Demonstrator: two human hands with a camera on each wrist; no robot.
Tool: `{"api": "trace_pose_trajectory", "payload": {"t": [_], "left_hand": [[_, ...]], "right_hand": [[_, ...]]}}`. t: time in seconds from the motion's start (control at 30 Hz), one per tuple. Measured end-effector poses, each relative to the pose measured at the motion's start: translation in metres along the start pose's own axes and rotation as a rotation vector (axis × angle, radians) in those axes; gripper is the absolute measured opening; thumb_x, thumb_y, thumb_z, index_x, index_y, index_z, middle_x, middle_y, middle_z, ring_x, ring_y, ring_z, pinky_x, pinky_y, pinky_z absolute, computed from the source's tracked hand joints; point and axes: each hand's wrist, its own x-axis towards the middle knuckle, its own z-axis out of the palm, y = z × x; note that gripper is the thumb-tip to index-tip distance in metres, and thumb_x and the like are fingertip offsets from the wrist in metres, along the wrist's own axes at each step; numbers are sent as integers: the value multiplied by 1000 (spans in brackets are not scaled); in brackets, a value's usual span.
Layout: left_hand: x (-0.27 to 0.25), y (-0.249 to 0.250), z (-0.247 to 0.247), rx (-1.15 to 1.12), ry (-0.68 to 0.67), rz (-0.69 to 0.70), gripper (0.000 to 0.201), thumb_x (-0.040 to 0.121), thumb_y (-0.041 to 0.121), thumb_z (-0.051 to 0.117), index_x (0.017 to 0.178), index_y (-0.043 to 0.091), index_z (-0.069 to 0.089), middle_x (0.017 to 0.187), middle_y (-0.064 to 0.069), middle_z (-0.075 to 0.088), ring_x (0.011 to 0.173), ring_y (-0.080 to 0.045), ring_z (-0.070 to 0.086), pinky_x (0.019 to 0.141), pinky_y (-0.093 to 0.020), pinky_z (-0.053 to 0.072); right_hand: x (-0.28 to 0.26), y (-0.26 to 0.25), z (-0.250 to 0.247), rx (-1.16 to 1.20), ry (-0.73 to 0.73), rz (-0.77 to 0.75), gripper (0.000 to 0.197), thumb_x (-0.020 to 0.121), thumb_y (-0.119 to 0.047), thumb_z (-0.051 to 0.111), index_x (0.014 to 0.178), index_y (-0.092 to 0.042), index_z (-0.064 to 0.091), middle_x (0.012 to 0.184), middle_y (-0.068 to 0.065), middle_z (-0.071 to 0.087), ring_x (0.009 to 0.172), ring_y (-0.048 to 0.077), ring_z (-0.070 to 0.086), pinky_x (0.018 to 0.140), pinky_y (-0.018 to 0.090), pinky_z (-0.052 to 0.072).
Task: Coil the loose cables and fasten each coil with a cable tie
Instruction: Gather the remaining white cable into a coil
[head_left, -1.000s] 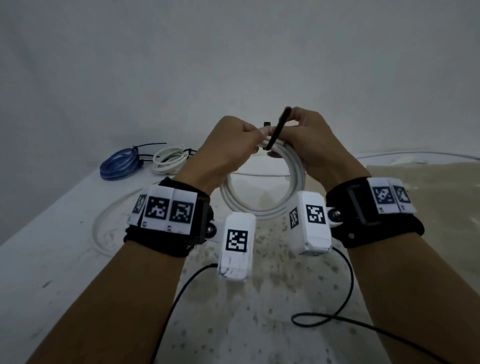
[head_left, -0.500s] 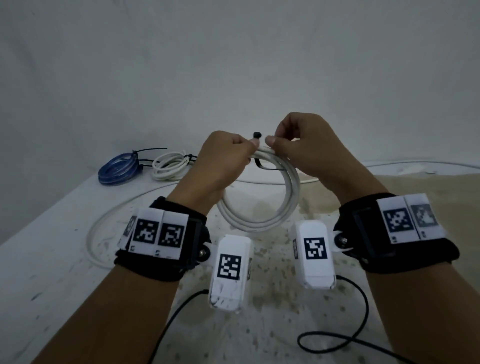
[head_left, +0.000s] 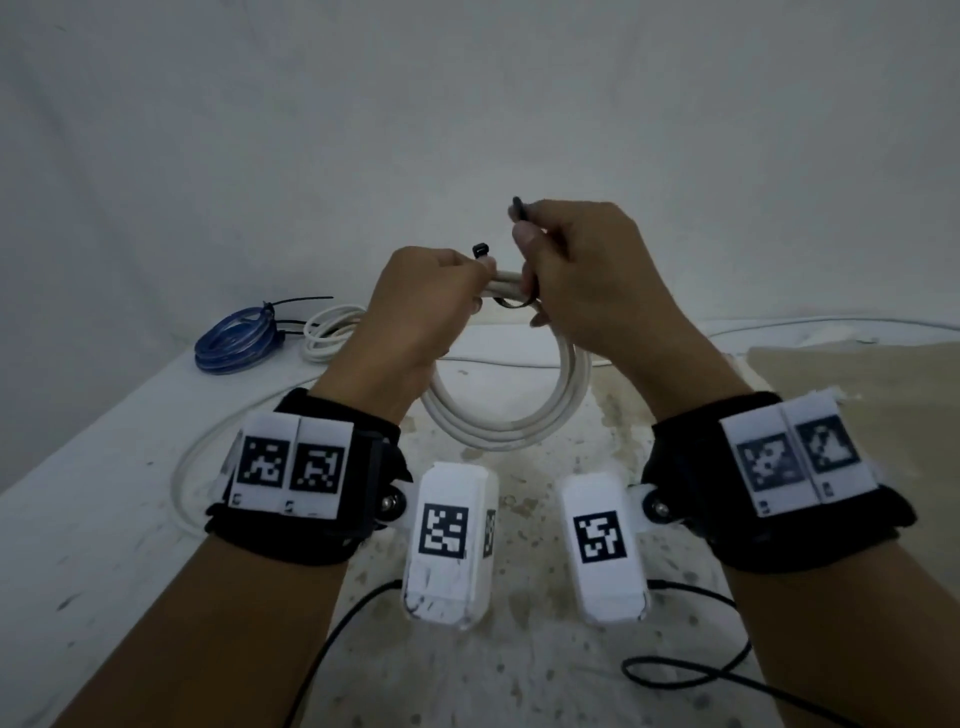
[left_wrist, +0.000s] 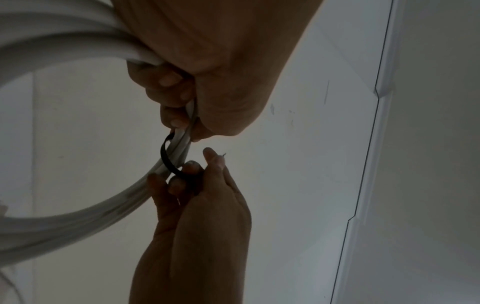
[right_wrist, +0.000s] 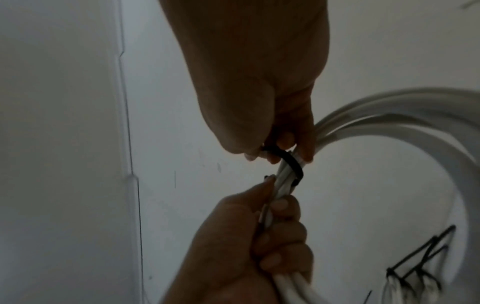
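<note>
Wrapping under the white coil (head_left: 511, 421), the black cable tie (right_wrist: 293, 164) now loops the bundle, its tail lifted above the coil in the right hand (head_left: 582, 275), which has risen since half a second ago. The left hand (head_left: 421, 306) stays clenched round the strands, pinching the tie's head beside the right. Threading the tail through the head likely comes next.

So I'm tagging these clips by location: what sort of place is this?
Probably a bare indoor work corner, not a furnished room. A stained white table stands against a plain white wall, and two tied cable coils, blue and white, lie at its back edge.
</note>
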Motion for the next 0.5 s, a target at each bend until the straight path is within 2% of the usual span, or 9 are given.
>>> {"api": "trace_pose_trajectory", "payload": {"t": [0.03, 0.07, 0.13, 0.2, 0.3, 0.33, 0.43, 0.5], "left_hand": [[0, 0, 2, 32, 5, 18, 22, 93, 30, 60, 85, 13, 72, 62, 1, 56, 33, 1, 41, 45, -23, 29], [-1, 0, 3, 63, 14, 32, 22, 93, 30, 60, 82, 14, 71, 61, 2, 56, 34, 1, 41, 46, -24, 29], [-1, -2, 3, 99, 33, 38, 22, 93, 29, 61, 79, 15, 70, 60, 2, 55, 39, -2, 39, 46, -24, 28], [0, -3, 2, 102, 45, 32, 23, 92, 28, 61, 80, 11, 71, 61, 0, 55, 42, -5, 38, 45, -24, 27], [1, -3, 1, 113, 51, 34, 23, 89, 28, 65, 78, 8, 72, 61, -2, 55, 43, -7, 38, 45, -24, 28], [1, -3, 1, 118, 48, 38, 22, 88, 28, 65, 76, 10, 72, 60, -1, 55, 42, -6, 38, 45, -23, 28], [-2, -3, 3, 154, 37, 79, 20, 88, 25, 63, 71, 17, 70, 61, 0, 58, 53, -9, 47, 54, -25, 36], [-3, -4, 5, 178, 31, 112, 21, 89, 24, 61, 72, 17, 71, 64, -1, 61, 62, -13, 53, 63, -29, 41]], "right_hand": [[0, 1, 2, -102, 2, -39, 25, 100, -21, 49, 91, -7, 67, 73, 6, 67, 67, 23, 65, 68, 47, 57], [0, 1, 2, -177, -9, -65, 25, 100, -22, 49, 94, -8, 70, 77, 6, 68, 72, 24, 65, 72, 45, 55], [-2, -1, 0, -268, -47, -84, 25, 100, -21, 51, 108, -13, 73, 84, 5, 72, 81, 22, 66, 78, 38, 53], [-4, -7, -4, -307, -91, -93, 25, 98, -20, 55, 115, -18, 73, 92, 3, 75, 88, 18, 67, 81, 32, 52], [-5, -16, -7, -349, -143, -105, 22, 95, -23, 60, 111, -22, 75, 94, 0, 75, 80, 14, 63, 63, 18, 42], [-5, -18, -7, -373, -154, -98, 21, 95, -23, 61, 109, -23, 76, 92, 0, 75, 77, 14, 63, 60, 17, 39], [-7, -21, -7, -415, -154, -52, 20, 95, -24, 61, 106, -22, 78, 90, 3, 75, 81, 17, 66, 69, 25, 50], [-7, -21, -7, -436, -154, -36, 20, 95, -23, 60, 104, -21, 78, 90, 4, 75, 81, 19, 67, 71, 29, 52]]}}
